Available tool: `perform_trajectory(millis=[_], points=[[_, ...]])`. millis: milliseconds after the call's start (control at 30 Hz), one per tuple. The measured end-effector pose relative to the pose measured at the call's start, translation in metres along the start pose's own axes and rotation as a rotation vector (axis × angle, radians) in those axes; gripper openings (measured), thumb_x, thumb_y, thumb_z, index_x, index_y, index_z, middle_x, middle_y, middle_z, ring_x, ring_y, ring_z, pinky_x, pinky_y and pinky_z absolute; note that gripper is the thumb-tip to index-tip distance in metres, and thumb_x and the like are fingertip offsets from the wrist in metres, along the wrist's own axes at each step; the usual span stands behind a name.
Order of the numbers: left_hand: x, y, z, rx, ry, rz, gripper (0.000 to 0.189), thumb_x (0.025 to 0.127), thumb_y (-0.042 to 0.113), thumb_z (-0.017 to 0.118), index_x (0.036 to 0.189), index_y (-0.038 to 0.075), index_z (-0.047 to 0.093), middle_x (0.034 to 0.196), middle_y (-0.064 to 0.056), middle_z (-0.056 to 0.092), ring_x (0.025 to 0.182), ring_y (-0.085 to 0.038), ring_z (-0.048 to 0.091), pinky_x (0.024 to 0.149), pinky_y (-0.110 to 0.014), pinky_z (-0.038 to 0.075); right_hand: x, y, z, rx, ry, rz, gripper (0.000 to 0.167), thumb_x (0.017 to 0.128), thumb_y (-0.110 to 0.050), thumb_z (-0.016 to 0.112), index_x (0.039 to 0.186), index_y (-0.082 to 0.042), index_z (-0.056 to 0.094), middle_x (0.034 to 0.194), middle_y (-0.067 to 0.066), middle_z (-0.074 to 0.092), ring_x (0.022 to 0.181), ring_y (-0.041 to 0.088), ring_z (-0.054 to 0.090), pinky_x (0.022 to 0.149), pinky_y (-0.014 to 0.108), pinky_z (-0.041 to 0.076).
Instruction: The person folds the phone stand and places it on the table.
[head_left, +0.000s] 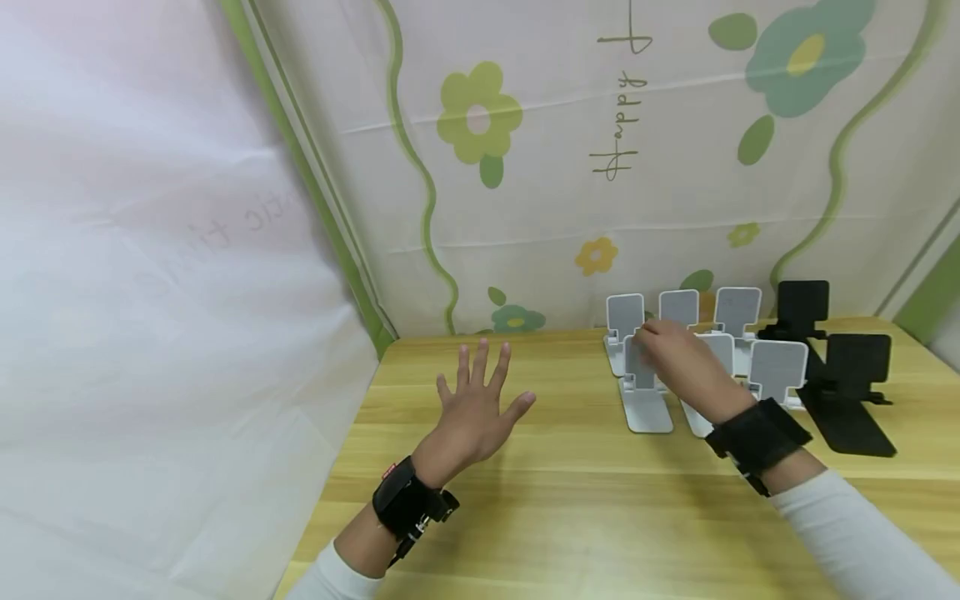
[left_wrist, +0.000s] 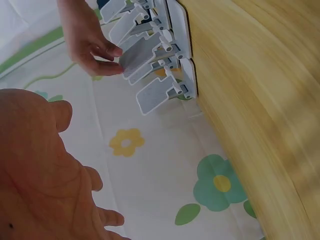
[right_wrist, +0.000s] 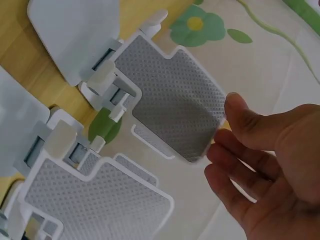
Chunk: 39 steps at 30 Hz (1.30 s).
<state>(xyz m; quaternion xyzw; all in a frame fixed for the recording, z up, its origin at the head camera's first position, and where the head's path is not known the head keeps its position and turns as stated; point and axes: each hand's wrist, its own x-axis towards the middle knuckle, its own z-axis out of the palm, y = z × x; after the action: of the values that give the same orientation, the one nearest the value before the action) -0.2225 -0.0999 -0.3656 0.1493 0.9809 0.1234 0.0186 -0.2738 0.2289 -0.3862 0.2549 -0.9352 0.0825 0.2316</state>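
My right hand point(head_left: 686, 362) pinches the upper edge of the grey-padded plate on a white phone stand point(head_left: 647, 410), the front-left one of a group. In the right wrist view, the thumb lies at the plate's rim and the fingers are behind it; the same stand point(right_wrist: 175, 100) is tilted in that view. My left hand point(head_left: 472, 417) is spread palm down above the table's left part, with nothing in it. More white phone stands stand close by, such as one point(head_left: 626, 315) behind and one point(head_left: 778, 367) to the right, partly hidden by my right forearm.
Two black phone stands point(head_left: 858, 375) end the rows on the right. A wooden table point(head_left: 570, 517) carries everything. Its back edge meets a flower-printed cloth point(head_left: 540, 208), and a white cloth point(head_left: 150, 333) hangs along the left side.
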Motion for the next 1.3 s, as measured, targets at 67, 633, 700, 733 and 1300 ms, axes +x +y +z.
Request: perform_trajectory(millis=[67, 633, 700, 733, 1300], points=[[0.0, 0.0, 0.0, 0.002, 0.002, 0.0, 0.08, 0.103, 0.071, 0.026, 0.164, 0.033, -0.009, 0.172, -0.003, -0.017, 0.158, -0.036, -0.018, 0.119, -0.077, 0.0, 0.002, 0.004, 0.003, -0.008, 0.018, 0.0, 0.041, 0.081, 0.006, 0.082, 0.119, 0.007, 0.065, 0.104, 0.02, 0.065, 0.097, 0.037, 0.063, 0.079, 0.045, 0.056], [0.005, 0.014, 0.016, -0.375, 0.072, 0.086, 0.071, 0.111, 0.041, 0.042, 0.166, 0.015, 0.005, 0.171, -0.018, 0.017, 0.157, -0.037, 0.023, 0.122, -0.055, 0.032, 0.014, 0.008, -0.006, 0.198, 0.069, 0.068, 0.024, 0.083, 0.016, 0.071, 0.1, 0.001, 0.078, 0.093, 0.017, 0.076, 0.084, 0.031, 0.072, 0.072, 0.044, 0.059], [0.006, 0.021, 0.019, -0.542, 0.074, 0.091, 0.067, 0.112, 0.032, 0.045, 0.166, 0.01, 0.012, 0.165, -0.02, 0.034, 0.15, -0.035, 0.039, 0.116, -0.05, 0.043, 0.017, -0.003, -0.015, 0.218, 0.128, 0.05, 0.023, 0.081, 0.016, 0.074, 0.098, 0.001, 0.078, 0.092, 0.016, 0.077, 0.082, 0.03, 0.072, 0.069, 0.043, 0.059], [0.007, 0.024, 0.021, -0.607, 0.071, 0.087, 0.065, 0.111, 0.029, 0.046, 0.165, 0.008, 0.016, 0.161, -0.02, 0.04, 0.147, -0.034, 0.045, 0.113, -0.047, 0.047, 0.018, -0.009, -0.019, 0.229, 0.159, 0.041, 0.023, 0.08, 0.016, 0.075, 0.098, 0.001, 0.078, 0.092, 0.016, 0.077, 0.081, 0.03, 0.072, 0.068, 0.042, 0.06], [0.031, 0.045, 0.037, -1.251, -0.077, -0.052, 0.034, 0.105, 0.005, 0.054, 0.135, -0.012, 0.058, 0.129, -0.026, 0.068, 0.118, -0.036, 0.069, 0.093, -0.043, 0.06, 0.031, -0.082, -0.065, 0.312, 0.304, -0.048, 0.021, 0.082, 0.004, 0.081, 0.102, -0.003, 0.079, 0.093, 0.011, 0.077, 0.085, 0.026, 0.074, 0.07, 0.039, 0.061]])
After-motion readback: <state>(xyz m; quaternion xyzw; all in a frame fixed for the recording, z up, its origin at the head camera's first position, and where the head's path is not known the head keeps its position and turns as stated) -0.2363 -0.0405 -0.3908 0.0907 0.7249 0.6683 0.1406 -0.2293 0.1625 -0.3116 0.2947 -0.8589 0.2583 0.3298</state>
